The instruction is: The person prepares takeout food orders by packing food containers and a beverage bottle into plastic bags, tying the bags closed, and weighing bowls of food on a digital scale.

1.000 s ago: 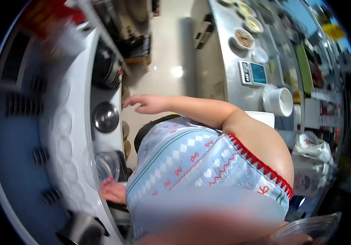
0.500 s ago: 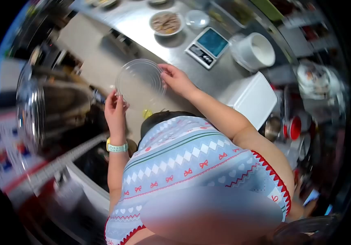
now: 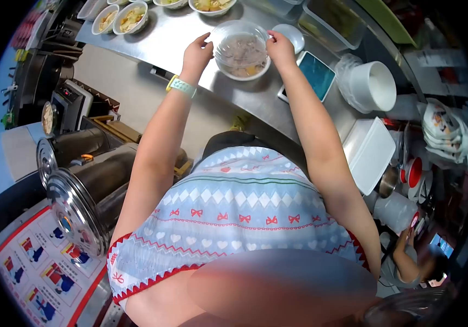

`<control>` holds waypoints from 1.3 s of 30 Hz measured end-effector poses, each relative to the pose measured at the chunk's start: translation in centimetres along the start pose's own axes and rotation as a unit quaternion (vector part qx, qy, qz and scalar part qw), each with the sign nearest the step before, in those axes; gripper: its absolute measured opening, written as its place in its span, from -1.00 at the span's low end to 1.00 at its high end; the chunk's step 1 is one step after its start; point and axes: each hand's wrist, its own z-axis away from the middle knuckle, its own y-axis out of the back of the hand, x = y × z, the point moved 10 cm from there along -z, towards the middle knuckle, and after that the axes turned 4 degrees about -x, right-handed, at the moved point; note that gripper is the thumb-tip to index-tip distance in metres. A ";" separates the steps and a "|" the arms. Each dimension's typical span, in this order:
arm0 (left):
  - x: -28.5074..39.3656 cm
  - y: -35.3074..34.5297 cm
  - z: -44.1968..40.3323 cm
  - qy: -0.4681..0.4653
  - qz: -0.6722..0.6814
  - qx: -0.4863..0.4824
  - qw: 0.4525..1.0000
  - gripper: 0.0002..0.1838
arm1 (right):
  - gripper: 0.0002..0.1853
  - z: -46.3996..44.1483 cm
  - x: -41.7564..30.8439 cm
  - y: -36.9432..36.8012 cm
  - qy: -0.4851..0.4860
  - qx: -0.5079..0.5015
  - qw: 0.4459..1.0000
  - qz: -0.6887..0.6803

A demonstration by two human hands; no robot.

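Observation:
A round transparent plastic lid (image 3: 238, 34) is held level by its two sides. My left hand (image 3: 197, 55) pinches its left edge, and my right hand (image 3: 281, 50) grips the opposite edge. Beneath the lid stands a white bowl (image 3: 251, 77) filled with sliced meat and a bit of something orange. The lid overlaps the far part of that bowl; whether the two touch I cannot tell. Beside my right wrist lies a kitchen scale (image 3: 315, 76) with a blue-green top. Another transparent lid (image 3: 289, 37) rests just beyond my right hand.
Several filled bowls (image 3: 131, 18) line the far side of the steel counter (image 3: 179, 32). White tubs (image 3: 373, 86) and a white lidded box (image 3: 371, 155) stand to the right. Large steel pots (image 3: 78, 212) are at left. Another person (image 3: 408, 261) is at the lower right.
Both hands have carried the lid forward from over the floor to above the bowl of meat. My view has turned, bringing more filled bowls and the pots into sight.

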 end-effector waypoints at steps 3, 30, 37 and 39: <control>-2.1 -0.9 -3.0 0.022 -0.033 -0.022 0.999 -0.55 | -0.65 -2.4 0.8 -0.8 -0.033 -0.018 0.993 0.112; -7.8 -7.1 -2.1 0.170 0.202 -0.209 0.942 -0.72 | -0.74 8.0 10.3 0.1 -0.349 0.153 0.921 -0.085; -8.9 -9.2 -0.5 0.217 0.213 -0.319 0.898 -0.69 | -0.75 12.2 9.6 -2.5 -0.368 0.197 0.878 -0.236; -9.5 -8.7 -0.5 0.151 0.155 -0.364 0.906 -0.76 | -0.68 14.2 7.6 -5.3 -0.445 0.081 0.816 -0.360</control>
